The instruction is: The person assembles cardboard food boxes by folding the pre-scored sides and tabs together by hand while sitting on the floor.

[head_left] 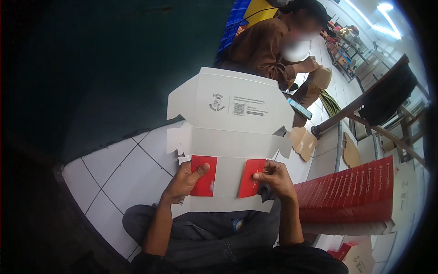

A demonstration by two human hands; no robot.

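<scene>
A flat, die-cut cardboard box blank (228, 141) is held up over my crossed legs, its pale inner face toward me with a small dark print near the far end. On both sides a red flap (204, 182) is folded inward over the pale panel. My left hand (186, 180) grips the left edge, thumb pressed on that flap. My right hand (276, 178) pinches the right red flap (248, 180) between thumb and fingers; this flap stands slightly raised. The fingers behind the cardboard are partly hidden.
A stack of red and white box blanks (346, 194) stands at my right. Ahead, another person (260, 50) sits on the tiled floor near a phone (300, 108). Brown cardboard pieces (303, 142) and a wooden stand with dark cloth (388, 91) are at the right; a dark green surface (114, 68) fills the left.
</scene>
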